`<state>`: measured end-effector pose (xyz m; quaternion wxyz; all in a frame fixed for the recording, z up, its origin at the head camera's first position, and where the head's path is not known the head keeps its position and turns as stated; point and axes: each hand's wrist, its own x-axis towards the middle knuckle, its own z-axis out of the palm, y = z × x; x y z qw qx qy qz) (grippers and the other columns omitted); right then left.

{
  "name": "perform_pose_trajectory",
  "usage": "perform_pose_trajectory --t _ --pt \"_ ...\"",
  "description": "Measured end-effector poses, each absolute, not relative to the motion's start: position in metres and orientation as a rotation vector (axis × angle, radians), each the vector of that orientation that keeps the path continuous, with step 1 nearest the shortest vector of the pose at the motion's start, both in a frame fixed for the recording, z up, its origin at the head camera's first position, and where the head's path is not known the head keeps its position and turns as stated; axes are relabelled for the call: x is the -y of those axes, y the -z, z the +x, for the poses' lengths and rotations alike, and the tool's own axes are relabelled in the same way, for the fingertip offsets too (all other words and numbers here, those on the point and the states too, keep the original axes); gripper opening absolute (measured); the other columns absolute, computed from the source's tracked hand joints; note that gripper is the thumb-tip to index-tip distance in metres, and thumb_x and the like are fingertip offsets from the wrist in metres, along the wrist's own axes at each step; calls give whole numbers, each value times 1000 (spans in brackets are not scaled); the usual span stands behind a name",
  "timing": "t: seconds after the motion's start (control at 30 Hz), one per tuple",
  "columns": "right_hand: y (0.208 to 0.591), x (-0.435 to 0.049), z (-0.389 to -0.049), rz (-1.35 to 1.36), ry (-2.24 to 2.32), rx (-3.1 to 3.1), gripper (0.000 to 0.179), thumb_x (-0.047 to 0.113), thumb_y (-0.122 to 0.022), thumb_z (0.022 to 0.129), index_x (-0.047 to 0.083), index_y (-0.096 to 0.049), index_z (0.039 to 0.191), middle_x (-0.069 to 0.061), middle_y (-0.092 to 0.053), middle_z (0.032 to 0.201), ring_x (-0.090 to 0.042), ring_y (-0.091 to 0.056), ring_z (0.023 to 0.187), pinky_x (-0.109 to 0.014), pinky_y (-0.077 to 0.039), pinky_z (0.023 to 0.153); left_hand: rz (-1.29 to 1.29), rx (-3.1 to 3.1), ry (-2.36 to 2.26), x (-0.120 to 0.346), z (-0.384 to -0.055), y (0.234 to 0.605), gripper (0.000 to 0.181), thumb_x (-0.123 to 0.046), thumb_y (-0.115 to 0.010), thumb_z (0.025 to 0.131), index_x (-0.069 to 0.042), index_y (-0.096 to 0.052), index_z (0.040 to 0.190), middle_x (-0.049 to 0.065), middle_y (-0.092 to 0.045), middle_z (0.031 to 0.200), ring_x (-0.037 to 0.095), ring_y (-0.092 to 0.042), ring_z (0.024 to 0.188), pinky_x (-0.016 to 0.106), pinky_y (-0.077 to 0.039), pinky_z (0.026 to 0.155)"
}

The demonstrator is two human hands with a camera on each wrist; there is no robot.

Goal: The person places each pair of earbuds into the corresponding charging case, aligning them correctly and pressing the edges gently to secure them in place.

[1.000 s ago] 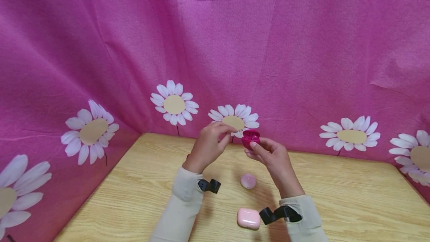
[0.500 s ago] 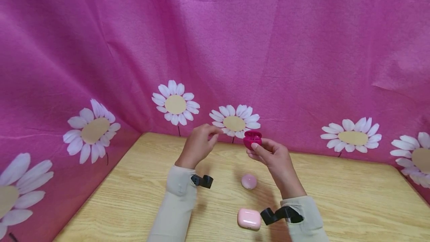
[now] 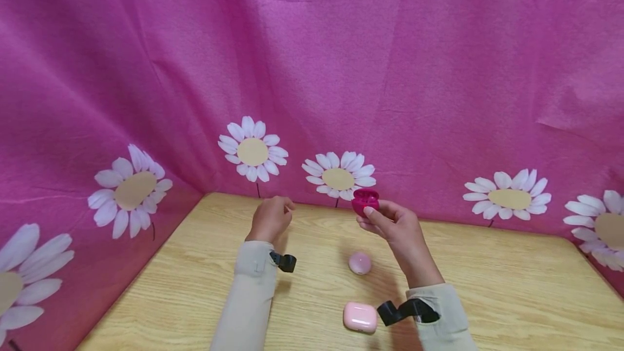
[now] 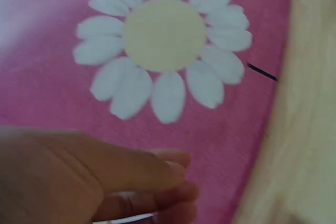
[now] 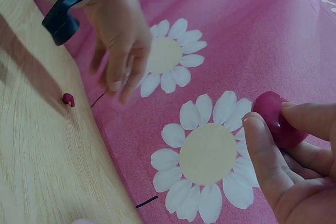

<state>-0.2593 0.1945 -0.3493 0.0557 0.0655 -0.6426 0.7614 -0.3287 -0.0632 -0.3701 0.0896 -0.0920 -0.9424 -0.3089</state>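
My right hand (image 3: 402, 234) holds up a small crimson earbud case (image 3: 365, 202) between thumb and fingers, its lid raised. In the right wrist view the rounded back of the case is seen, so its inside is hidden there. My left hand (image 3: 270, 219) is well to the left of the case, over the back of the table. Its fingers (image 4: 173, 195) are loosely bent with the thumb alongside, and nothing shows between them. On the wood below that hand lies a tiny crimson earbud (image 5: 68, 99), hidden in the head view.
A round lilac case (image 3: 360, 263) and a pink earbud case (image 3: 360, 317) with its lid down are on the wooden table (image 3: 512, 286) between the forearms. A magenta cloth (image 3: 424, 69) with daisies hangs behind and at the sides. Black straps circle both sleeves.
My left hand has drawn away from the crimson case, moving left and down toward the table. The right hand keeps the case in about the same place, lid raised throughout.
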Motion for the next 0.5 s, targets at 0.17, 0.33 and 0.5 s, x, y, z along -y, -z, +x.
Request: perform_pose_trajectory --t 0.17,0.33,0.5 --pt "349 -194 -259 198 -2312 1953 38 5 -62 94 -15 -51 124 -14 -65 105 -21 -70 86 -34 -54 84 -138 2878 845 70 -334 383 23 -2 -60 86 -10 -74 102 6 -69 100 26 -63 92 41 -51 75" --pt "349 -194 -259 189 -2302 1967 38 6 -62 94 -15 -51 124 -16 -64 107 -19 -70 86 -33 -54 84 -56 2927 850 75 -338 393 16 -3 -62 86 -10 -73 95 5 -68 101 27 -61 93 44 -49 77" --pt "348 -195 -259 193 -2298 1965 39 8 -63 93 -14 -52 124 -16 -64 108 -19 -70 86 -33 -54 84 -2 2948 851 79 -342 400 19 -4 -61 87 -8 -71 102 10 -68 104 31 -61 95 44 -48 79"
